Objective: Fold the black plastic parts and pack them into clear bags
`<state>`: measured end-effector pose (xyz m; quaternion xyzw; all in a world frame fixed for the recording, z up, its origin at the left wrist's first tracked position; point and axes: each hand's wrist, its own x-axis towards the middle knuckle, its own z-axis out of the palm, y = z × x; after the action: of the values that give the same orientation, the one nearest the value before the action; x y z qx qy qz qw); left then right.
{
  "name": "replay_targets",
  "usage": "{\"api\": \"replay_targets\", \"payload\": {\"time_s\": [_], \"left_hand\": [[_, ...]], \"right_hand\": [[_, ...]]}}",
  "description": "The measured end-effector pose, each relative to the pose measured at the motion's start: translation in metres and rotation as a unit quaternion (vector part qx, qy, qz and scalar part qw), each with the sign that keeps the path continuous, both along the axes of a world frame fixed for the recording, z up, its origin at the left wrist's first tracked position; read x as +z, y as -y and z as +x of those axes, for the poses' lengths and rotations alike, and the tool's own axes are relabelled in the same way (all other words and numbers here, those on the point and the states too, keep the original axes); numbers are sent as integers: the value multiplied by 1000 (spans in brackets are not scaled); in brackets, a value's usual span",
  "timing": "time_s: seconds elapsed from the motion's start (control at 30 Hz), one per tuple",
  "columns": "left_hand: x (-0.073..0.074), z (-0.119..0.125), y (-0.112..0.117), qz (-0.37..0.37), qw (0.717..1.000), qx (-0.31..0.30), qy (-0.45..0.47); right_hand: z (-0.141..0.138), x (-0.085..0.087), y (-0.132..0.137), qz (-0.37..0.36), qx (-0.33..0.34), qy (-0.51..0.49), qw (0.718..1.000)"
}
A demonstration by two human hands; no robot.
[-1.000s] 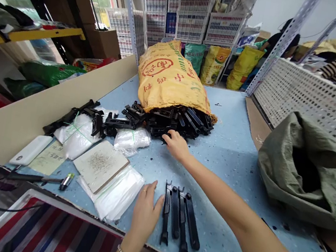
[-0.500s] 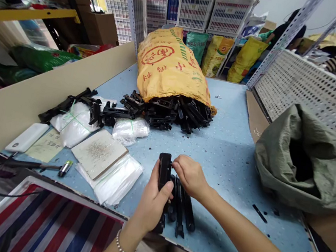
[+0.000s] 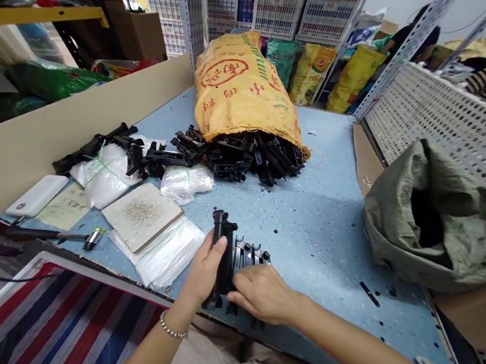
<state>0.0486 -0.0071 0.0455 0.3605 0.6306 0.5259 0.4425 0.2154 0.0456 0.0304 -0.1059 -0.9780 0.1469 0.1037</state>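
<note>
My left hand (image 3: 205, 269) is closed round a long black plastic part (image 3: 220, 246) and holds it upright on its edge near the table's front. Beside it lies a row of similar black parts (image 3: 251, 254) flat on the blue table (image 3: 325, 220). My right hand (image 3: 262, 294) rests on the near ends of that row, fingers curled over them and touching the held part. A pile of the same black parts (image 3: 247, 158) spills from a yellow sack (image 3: 242, 92) farther back.
Clear plastic bags (image 3: 166, 253), a small board (image 3: 141, 215), a white power bank (image 3: 29, 202) and a hammer (image 3: 57, 234) lie at the left. A grey-green sack (image 3: 437, 217) sits at the right, below a perforated white panel (image 3: 448, 126). Another person in stripes is behind it.
My right hand reached to the pile, came back with a black part and passed it to my left hand. Now it has dropped onto the near ends of the row.
</note>
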Motion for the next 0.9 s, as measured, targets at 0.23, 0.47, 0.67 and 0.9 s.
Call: {"api": "replay_targets", "payload": {"time_s": [0.23, 0.47, 0.67, 0.9], "left_hand": [[-58, 2, 13, -45, 969, 32, -242], [-65, 8, 18, 0, 963, 78, -259], [-27, 21, -13, 92, 996, 19, -10], [3, 46, -8, 45, 982, 6, 181]], "right_hand": [[-39, 35, -162, -62, -397, -74, 913], [-21, 42, -232, -103, -513, -98, 846], [0, 12, -102, -213, -393, -108, 888], [22, 24, -27, -134, -252, -182, 941]]}}
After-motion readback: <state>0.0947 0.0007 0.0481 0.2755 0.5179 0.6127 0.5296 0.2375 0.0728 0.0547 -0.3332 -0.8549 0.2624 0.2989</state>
